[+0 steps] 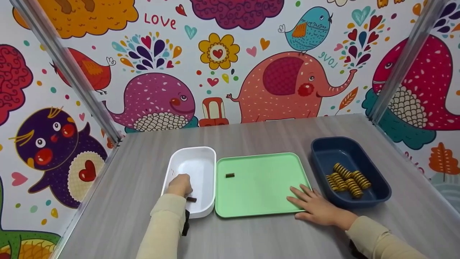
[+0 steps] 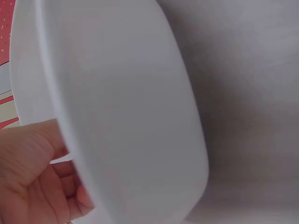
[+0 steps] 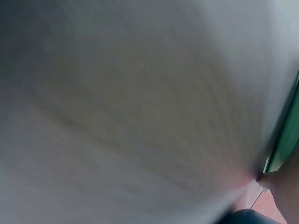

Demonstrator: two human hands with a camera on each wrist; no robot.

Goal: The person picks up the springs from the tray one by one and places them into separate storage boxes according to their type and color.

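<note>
My left hand (image 1: 180, 185) reaches down inside a white basin (image 1: 212, 180), its fingers curled. A small dark brown stick-like piece (image 1: 192, 199) lies on the basin floor beside that hand. In the left wrist view the basin wall (image 2: 131, 107) hides the thumb tip and part of the fingers, so I cannot tell whether they pinch anything. Flat over the right edge of a light green tray (image 1: 262, 194) rests my right hand (image 1: 316, 208), fingers spread. Toward the tray's upper left lies a short, dark, ribbed piece (image 1: 230, 175).
Right of the tray stands a dark blue basin (image 1: 373, 176) with several yellow-and-black striped ribbed cylinders (image 1: 346, 181) inside. White basin and tray stand side by side on a grey wood-grain table (image 1: 251, 237). Behind it rises a wall (image 1: 222, 86) printed with cartoon animals, with metal posts at both corners.
</note>
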